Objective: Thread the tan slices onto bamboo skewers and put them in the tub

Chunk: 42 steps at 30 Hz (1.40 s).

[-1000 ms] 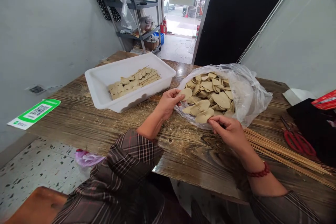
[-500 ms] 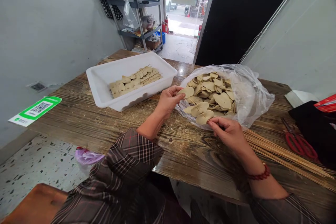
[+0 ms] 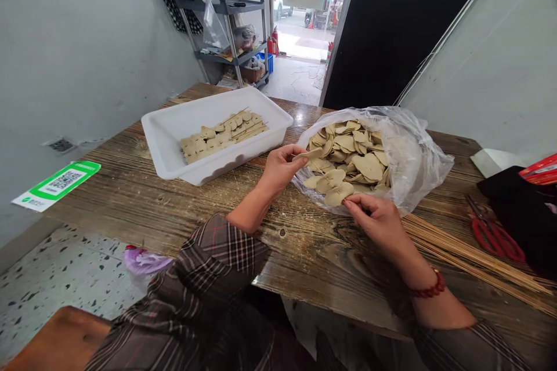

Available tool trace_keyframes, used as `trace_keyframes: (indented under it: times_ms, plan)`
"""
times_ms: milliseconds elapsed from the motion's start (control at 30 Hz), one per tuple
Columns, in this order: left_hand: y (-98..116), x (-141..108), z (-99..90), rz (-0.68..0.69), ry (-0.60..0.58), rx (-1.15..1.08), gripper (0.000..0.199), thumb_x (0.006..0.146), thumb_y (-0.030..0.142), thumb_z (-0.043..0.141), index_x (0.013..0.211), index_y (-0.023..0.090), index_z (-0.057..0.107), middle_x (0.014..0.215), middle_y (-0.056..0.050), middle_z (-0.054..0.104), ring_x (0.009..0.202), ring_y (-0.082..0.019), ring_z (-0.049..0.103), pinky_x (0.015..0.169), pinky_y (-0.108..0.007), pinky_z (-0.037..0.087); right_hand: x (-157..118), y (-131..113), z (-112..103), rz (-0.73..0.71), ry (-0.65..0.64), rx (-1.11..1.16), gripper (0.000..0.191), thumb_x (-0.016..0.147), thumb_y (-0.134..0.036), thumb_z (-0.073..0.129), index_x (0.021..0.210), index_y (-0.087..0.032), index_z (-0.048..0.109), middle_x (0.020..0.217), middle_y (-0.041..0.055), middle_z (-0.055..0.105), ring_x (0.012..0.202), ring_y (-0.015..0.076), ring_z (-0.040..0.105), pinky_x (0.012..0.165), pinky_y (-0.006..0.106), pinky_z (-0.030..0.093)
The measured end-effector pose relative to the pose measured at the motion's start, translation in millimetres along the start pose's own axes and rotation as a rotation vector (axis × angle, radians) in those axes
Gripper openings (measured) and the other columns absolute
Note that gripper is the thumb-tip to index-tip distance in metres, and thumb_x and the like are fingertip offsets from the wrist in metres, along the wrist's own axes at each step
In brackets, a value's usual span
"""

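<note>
My left hand (image 3: 281, 167) pinches a thin beige oval slice (image 3: 310, 154), tilted so that it shows nearly edge-on. With closed fingers my right hand (image 3: 376, 217) grips a skewer at its near end; most of the stick is hidden by the threaded beige slices (image 3: 338, 193) on it. Both hands are over the front of a clear plastic bag (image 3: 420, 156), which lies open and full of loose slices (image 3: 368, 167) of the same kind. The slices look like a dough or bean-curd product; I cannot tell which.
Left on the wooden table (image 3: 243, 208) is a white tub (image 3: 167, 151) holding loaded skewers (image 3: 221, 136). Bare bamboo skewers (image 3: 470, 258) lie at the right, by red-handled scissors (image 3: 494, 235) and a black bag (image 3: 509, 197). A green-and-white QR card (image 3: 58, 184) is at the left edge.
The slice in my left hand has turned from showing its flat face to nearly edge-on. My right hand and the threaded slices stay almost in place.
</note>
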State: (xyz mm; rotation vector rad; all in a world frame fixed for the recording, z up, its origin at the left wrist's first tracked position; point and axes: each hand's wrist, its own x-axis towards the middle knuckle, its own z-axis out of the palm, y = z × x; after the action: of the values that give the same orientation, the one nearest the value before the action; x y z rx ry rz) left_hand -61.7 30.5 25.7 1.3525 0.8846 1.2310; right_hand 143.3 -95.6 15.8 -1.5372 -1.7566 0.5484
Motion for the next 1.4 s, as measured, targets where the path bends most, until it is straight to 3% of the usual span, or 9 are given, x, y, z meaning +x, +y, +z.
trace_keyframes:
  times_ms: [300,767,1400]
  plan:
    - [2.2,-5.3,6.2,-0.01,-0.081,-0.025,0.019,0.063,0.026,0.077,0.075,0.013,0.069,0.07,0.0,0.064,0.067,-0.009,0.052,0.065,-0.022,0.04,-0.5,2.2,3.0,-0.023,0.024,-0.045,0.024,0.089,-0.032,0.053,0.078,-0.019,0.07,0.061,0.0004,0.065,0.056,0.015,0.058,0.054,0.025,0.04]
    - [0.4,-3.7,3.6,-0.242,-0.048,-0.339,0.03,0.056,0.025,0.082,0.079,0.013,0.066,0.067,0.001,0.063,0.056,-0.006,0.052,0.05,-0.018,0.036,-1.4,4.1,3.8,-0.056,0.065,0.02,0.023,0.088,-0.032,0.056,0.08,-0.018,0.072,0.068,0.0023,0.07,0.058,0.0158,0.062,0.056,0.026,0.045]
    - [-1.5,-5.9,8.1,-0.362,-0.04,-0.48,0.03,0.055,0.022,0.083,0.074,0.012,0.061,0.064,0.002,0.061,0.054,-0.006,0.054,0.051,-0.019,0.043,-1.9,10.7,6.7,-0.082,0.078,0.011,0.023,0.087,-0.035,0.058,0.085,-0.02,0.074,0.072,0.0033,0.073,0.059,0.018,0.064,0.058,0.029,0.049]
